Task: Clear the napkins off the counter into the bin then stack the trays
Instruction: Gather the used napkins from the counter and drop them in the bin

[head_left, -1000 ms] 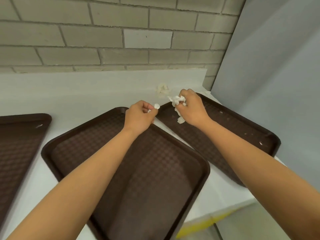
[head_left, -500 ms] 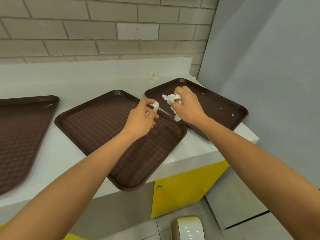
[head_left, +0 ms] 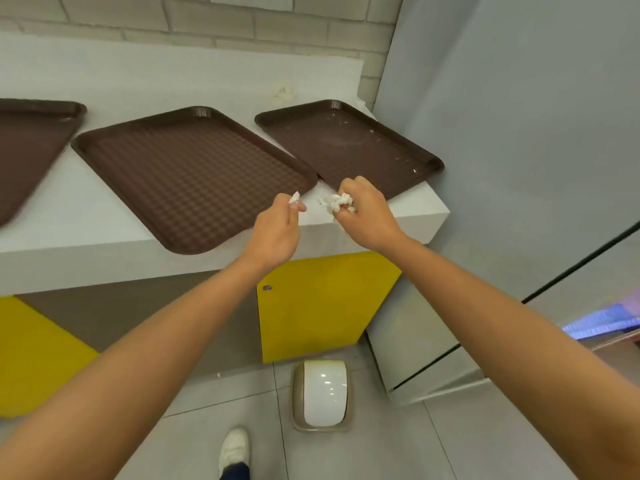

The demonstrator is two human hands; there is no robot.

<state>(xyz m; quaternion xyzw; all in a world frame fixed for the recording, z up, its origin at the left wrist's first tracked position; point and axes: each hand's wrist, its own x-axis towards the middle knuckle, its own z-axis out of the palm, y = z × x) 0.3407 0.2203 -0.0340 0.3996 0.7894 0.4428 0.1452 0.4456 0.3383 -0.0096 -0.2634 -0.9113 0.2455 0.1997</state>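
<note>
My left hand (head_left: 277,226) pinches a small white napkin scrap (head_left: 294,198) at the counter's front edge. My right hand (head_left: 365,213) grips a crumpled white napkin wad (head_left: 336,202) just beside it. Three brown trays lie on the white counter (head_left: 104,233): a middle tray (head_left: 194,174), a right tray (head_left: 349,143) with small white crumbs, and a left tray (head_left: 31,147) cut off by the frame. Another crumpled napkin (head_left: 284,93) lies on the counter behind the right tray. A bin (head_left: 323,393) with a white swing lid stands on the floor below my hands.
A grey wall panel (head_left: 519,133) closes off the right side. Yellow cabinet fronts (head_left: 322,303) sit under the counter. My white shoe (head_left: 233,448) is on the tiled floor left of the bin. A brick wall runs behind the counter.
Both hands have drawn back from over the trays to the counter's front edge, still holding napkins. The view has tilted down, so the bin and floor now show.
</note>
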